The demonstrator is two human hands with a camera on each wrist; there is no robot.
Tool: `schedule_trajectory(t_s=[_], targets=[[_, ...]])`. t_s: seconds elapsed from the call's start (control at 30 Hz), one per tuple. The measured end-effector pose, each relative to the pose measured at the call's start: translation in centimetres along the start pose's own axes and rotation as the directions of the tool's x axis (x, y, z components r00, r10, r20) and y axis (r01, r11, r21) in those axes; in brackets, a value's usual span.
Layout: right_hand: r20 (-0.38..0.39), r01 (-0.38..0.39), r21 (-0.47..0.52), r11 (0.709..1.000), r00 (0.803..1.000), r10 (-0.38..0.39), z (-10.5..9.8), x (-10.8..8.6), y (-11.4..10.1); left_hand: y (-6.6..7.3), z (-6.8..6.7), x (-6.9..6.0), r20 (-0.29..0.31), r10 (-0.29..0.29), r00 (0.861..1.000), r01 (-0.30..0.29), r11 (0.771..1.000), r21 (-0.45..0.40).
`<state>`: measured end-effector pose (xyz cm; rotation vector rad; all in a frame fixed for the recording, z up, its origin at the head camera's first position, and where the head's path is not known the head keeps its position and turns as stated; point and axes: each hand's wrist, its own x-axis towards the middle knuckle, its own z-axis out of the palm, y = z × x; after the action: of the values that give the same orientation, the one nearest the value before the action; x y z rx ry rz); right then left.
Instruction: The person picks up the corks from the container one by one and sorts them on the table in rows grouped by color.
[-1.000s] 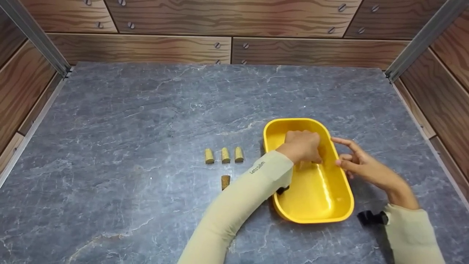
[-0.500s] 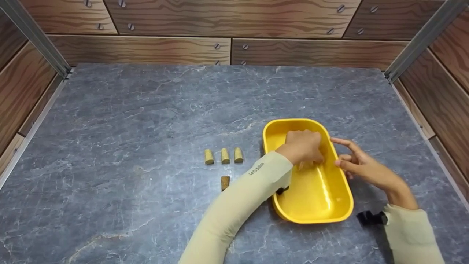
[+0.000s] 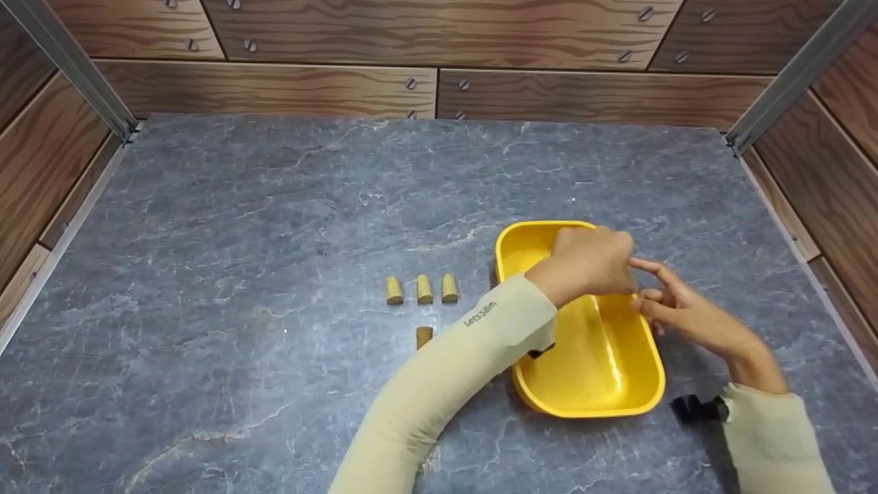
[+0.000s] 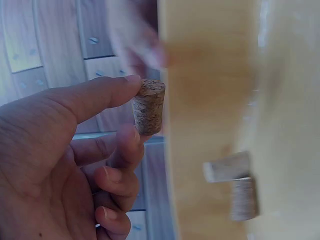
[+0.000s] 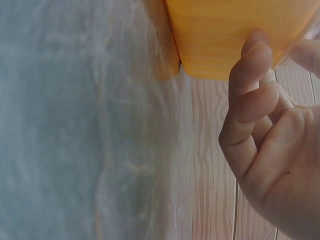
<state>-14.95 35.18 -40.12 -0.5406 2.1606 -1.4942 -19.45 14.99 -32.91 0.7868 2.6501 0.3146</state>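
Note:
A tapered cork (image 4: 148,107) is pinched between the thumb and fingers of my left hand (image 4: 75,150), beside the rim of a yellow plastic tub (image 4: 210,75). In the head view this left hand (image 3: 593,261) is over the tub's right side, its fingers and the cork hidden. Inside the tub, the left wrist view shows two corks, one (image 4: 229,167) lying across and another (image 4: 244,199) just below it. My right hand (image 3: 693,315) holds the tub's right rim; in the right wrist view its curled fingers (image 5: 250,75) touch the outer wall, the thumb near the edge.
Left of the tub lie three pale corks in a row: left (image 3: 394,291), middle (image 3: 424,289) and right (image 3: 449,288). A darker cork (image 3: 424,336) lies below them beside the left sleeve. Wood-patterned panels (image 3: 274,89) surround the grey marbled tabletop (image 3: 240,274).
My left hand has risen from inside the tub and moved right toward the rim near my right hand. The right hand and tub stay put.

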Motion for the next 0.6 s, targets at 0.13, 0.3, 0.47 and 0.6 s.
schedule_trajectory(t_s=[0.13, 0.3, 0.47, 0.6], targets=[[-0.002, -0.017, 0.011, 1.000, 1.000, 0.017, 0.0, 0.0, 0.0, -0.7, -1.5, -1.5, -0.059, 0.062, 0.996, -0.064, 0.997, -0.046], [0.002, -0.018, -0.008, 1.000, 1.000, 0.018, -0.1, 0.1, -0.1, -2.4, -3.3, -3.9, -0.127, 0.084, 0.988, -0.099, 0.989, -0.112], [-0.006, -0.012, -0.016, 1.000, 1.000, 0.012, -0.1, 0.1, -0.2, -4.5, -4.3, -6.2, -0.161, 0.060, 0.985, -0.084, 0.986, -0.147], [-0.009, 0.000, -0.006, 1.000, 1.000, 0.000, 0.1, 0.1, -0.1, -6.9, -4.1, -8.2, -0.202, 0.041, 0.979, -0.075, 0.983, -0.165]])
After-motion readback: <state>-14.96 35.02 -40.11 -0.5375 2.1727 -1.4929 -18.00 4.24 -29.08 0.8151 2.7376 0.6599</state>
